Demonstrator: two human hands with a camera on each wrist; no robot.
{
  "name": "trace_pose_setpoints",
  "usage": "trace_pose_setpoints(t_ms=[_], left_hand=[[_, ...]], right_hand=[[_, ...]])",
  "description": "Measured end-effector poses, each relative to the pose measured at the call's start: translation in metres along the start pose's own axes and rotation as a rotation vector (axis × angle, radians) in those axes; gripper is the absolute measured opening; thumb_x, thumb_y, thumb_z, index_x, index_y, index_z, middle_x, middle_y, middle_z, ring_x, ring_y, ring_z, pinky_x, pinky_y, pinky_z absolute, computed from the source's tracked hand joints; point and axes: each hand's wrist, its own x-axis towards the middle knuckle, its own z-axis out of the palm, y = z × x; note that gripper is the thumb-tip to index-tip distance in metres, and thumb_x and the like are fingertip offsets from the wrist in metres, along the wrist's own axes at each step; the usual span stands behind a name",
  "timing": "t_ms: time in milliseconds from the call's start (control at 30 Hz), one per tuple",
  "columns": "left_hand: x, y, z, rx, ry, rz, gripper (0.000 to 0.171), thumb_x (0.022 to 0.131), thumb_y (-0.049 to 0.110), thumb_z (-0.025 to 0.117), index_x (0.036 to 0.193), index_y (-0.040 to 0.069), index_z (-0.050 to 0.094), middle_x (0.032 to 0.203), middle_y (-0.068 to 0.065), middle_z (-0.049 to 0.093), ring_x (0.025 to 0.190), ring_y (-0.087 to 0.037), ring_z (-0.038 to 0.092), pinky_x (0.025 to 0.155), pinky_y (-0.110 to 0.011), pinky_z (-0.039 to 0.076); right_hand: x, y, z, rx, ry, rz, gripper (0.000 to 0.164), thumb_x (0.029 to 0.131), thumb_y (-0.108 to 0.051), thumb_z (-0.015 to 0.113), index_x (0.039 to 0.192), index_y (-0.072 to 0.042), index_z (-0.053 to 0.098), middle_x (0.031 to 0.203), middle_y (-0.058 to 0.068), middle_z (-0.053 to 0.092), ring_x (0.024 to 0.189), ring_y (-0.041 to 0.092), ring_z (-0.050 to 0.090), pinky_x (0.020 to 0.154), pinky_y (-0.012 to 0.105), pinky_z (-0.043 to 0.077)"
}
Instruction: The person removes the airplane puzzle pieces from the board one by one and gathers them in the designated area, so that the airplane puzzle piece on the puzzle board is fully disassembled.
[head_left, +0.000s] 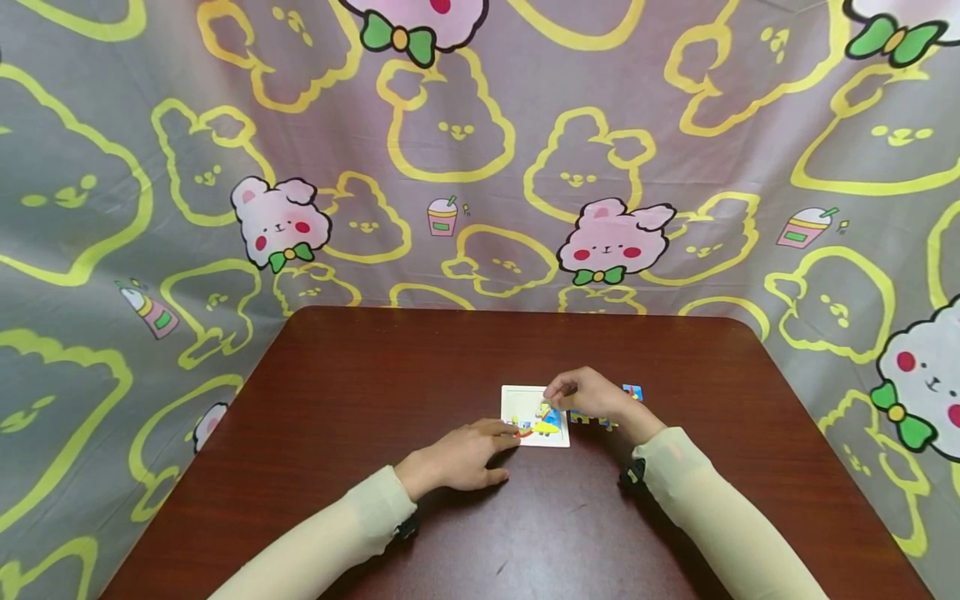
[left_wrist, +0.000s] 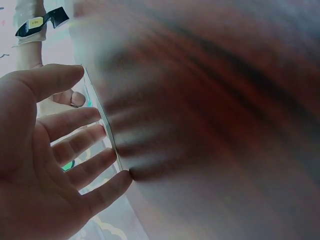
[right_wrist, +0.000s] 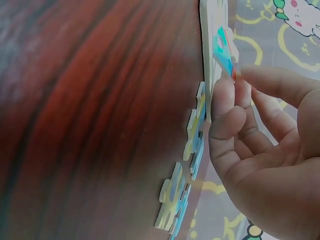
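Note:
A shallow white jigsaw puzzle tray lies on the table, with several colourful pieces in its lower and right part. My left hand rests at its lower left, fingers extended; in the left wrist view the fingertips touch the tray's edge. Over the tray's right side, my right hand pinches a puzzle piece between thumb and fingers. The right wrist view shows this piece tilted above the tray, its blue and red print partly turned away. Loose puzzle pieces lie just beside the tray, below the right hand.
Another loose blue piece lies right of the tray, behind my right wrist. The brown wooden table extends on all sides. A grey cloth with yellow cartoon outlines hangs around its back and sides.

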Motion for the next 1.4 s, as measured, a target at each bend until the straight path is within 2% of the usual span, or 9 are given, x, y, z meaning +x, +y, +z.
trace_pose_setpoints(t_ms=[600, 1000, 1233, 1400], left_hand=[[0.0002, -0.0021, -0.0008, 0.0, 0.008, 0.019, 0.053, 0.094, 0.035, 0.065, 0.142, 0.013, 0.057, 0.149, -0.004, 0.053, 0.14, -0.025, 0.047, 0.112, -0.04, 0.044], [0.0, -0.0024, -0.0006, -0.007, -0.009, -0.004, 0.053, 0.095, 0.036, 0.064, 0.143, 0.016, 0.056, 0.15, -0.001, 0.052, 0.14, -0.022, 0.047, 0.112, -0.038, 0.044], [0.0004, -0.0055, -0.0017, -0.027, 0.031, 0.016, 0.047, 0.094, 0.032, 0.067, 0.137, 0.015, 0.062, 0.147, -0.004, 0.055, 0.137, -0.022, 0.051, 0.111, -0.036, 0.045], [0.003, -0.0095, -0.0028, -0.04, 0.042, 0.01, 0.048, 0.094, 0.032, 0.067, 0.138, 0.015, 0.061, 0.146, -0.005, 0.055, 0.135, -0.023, 0.052, 0.109, -0.038, 0.047]], right_hand=[[0.0006, -0.0007, -0.001, 0.012, -0.026, -0.007, 0.007, 0.087, -0.006, 0.074, 0.092, -0.007, 0.078, 0.086, 0.005, 0.075, 0.075, 0.012, 0.06, 0.065, 0.027, 0.05], [0.0003, -0.0002, -0.001, 0.003, -0.004, 0.026, 0.008, 0.087, -0.005, 0.073, 0.092, -0.009, 0.078, 0.09, 0.005, 0.076, 0.07, 0.012, 0.057, 0.061, 0.025, 0.045], [-0.0014, 0.0049, -0.0035, 0.023, 0.002, 0.022, 0.009, 0.088, -0.005, 0.072, 0.093, -0.008, 0.078, 0.092, 0.007, 0.077, 0.07, 0.011, 0.064, 0.062, 0.026, 0.05], [-0.0047, 0.0069, -0.006, 0.031, 0.0, 0.042, 0.01, 0.089, -0.006, 0.071, 0.094, -0.01, 0.078, 0.095, 0.006, 0.076, 0.072, 0.012, 0.063, 0.065, 0.028, 0.051]])
